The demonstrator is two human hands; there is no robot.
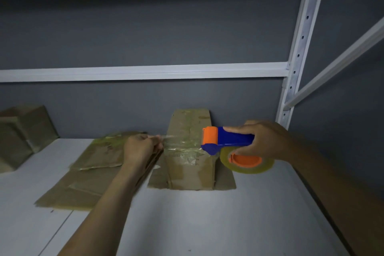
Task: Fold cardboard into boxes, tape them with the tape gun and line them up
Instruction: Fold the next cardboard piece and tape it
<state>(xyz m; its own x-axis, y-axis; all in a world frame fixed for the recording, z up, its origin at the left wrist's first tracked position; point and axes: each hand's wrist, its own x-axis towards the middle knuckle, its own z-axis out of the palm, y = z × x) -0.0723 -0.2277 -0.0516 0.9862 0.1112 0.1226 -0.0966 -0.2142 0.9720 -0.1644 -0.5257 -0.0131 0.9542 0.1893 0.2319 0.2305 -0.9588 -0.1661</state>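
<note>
So, the box (190, 164) is sat mid-shelf (207, 224) against the back wall, with its lower flaps splayed out flat on both sides. The tape gun (226, 139) is gripped in the right hand (264, 141), fingers wrapped round the blue handle, and it's held just over the box's top right edge. The loose end of the tape (178, 143) is pinched in the left hand (139, 147), out past the box's left edge, so a clear strip is stretched across the top. Whether that strip is stuck down yet can't be told, it's too blurry and shiny.

To get this step done well, the strip should probably be pulled taut and level, lined up over the flap seam, then lowered so the middle is pressed down first. The left end is best smoothed down the side before the gun is tipped and the tape is cut on the blade, otherwise wrinkles can be expected. The top looks layered with shiny tape, so fresh tape may not be held as well there.

Flat cardboard (91, 172) is lying just left of the box, and a second box (22, 133) is parked at the far left, well apart.
</note>
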